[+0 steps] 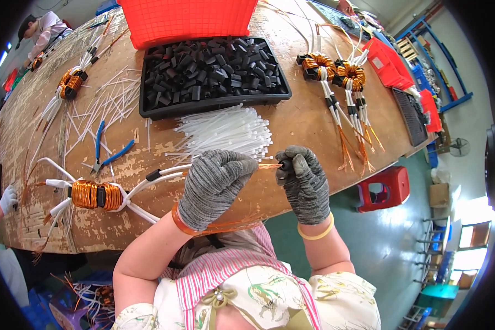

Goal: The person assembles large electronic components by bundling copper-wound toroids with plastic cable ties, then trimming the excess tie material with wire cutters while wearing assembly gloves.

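Both my hands wear grey knit gloves. My left hand is closed around a white-sleeved lead, whose bare copper strands stick out toward the right. Pinched in the fingertips of my right hand is a short black tube, at the tip of the strands. Whether the strands have entered the tube I cannot tell. The lead runs back to a copper-wound coil lying on the table to the left. Another black tube sits around a lead between coil and glove.
Beyond my hands lie white cable ties and a black tray heaped with black tubes, before a red bin. Blue-handled cutters rest left. More coils lie right; a red stool stands below. A co-worker's gloved hand is far left.
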A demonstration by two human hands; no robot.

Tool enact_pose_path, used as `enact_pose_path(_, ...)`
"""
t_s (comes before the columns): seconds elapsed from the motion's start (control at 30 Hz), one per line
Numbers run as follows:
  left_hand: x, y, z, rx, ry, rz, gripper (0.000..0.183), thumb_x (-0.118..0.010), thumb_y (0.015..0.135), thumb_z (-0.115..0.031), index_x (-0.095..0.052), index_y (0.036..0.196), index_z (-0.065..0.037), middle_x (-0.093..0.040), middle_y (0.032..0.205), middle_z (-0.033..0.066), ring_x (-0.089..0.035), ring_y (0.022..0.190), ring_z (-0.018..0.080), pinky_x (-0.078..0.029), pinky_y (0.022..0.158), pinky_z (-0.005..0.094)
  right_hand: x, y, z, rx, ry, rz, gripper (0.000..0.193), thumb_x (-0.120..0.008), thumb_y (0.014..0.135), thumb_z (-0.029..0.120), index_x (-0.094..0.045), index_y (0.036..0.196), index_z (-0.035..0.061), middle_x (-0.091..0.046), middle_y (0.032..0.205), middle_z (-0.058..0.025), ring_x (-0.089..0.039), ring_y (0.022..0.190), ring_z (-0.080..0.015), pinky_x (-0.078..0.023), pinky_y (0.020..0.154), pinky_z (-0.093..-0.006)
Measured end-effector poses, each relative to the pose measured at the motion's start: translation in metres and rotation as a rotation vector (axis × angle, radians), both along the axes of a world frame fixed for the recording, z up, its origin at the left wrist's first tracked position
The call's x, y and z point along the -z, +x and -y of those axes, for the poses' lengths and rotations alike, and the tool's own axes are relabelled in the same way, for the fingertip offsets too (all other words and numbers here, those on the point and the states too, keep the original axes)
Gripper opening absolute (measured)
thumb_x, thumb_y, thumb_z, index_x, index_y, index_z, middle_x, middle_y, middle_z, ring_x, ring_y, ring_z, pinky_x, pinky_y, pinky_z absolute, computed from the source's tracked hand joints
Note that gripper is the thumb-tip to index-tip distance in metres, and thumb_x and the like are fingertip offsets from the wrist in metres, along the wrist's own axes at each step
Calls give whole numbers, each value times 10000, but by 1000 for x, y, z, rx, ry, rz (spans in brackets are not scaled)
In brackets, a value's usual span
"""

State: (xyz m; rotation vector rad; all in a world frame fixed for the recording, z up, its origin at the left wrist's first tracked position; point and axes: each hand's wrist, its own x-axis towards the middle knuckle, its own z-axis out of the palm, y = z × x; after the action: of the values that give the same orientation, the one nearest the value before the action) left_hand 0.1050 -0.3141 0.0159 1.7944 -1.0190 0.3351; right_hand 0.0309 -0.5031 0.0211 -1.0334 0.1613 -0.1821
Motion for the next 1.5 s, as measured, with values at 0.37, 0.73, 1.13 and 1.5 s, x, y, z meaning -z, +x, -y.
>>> enact_pose_path(0.37,3,0,0,1,-10,17,219,-711,732,5,-661,931,-71,-652,849,87,-630,764,236,-509,675,322,-9,-2,-8,37,-242,53,220,-548,935,168,-580,1060,-10,-654,937,-104,-621,761,-151,-510,675,-271)
enact_pose_path(0.73,1,1,1,7,-11,35,236,-711,723,18,-652,937,-61,-651,843,91,-633,750,236,-512,661,313,-16,-1,-16,100,-449,93,183,-560,912,72,-597,1059,-31,-655,939,-117,-632,771,-158,-518,694,-262)
enact_pose_path(1.13,2,1,0,22,-16,6,222,-704,732,7,-655,938,-59,-650,860,88,-628,749,237,-511,655,319,-20,0,-19,62,-371,53,152,-598,883,44,-616,1012,-34,-653,863,-93,-630,737,-142,-521,680,-252)
enact_pose_path(1.5,0,4,2,62,-64,16,202,-694,739,-49,-639,931,-77,-656,794,92,-630,695,275,-499,628,360,-6,3,-30,-4,-271,41,236,-645,849,46,-579,1066,-21,-647,920,-102,-626,798,-153,-520,722,-262)
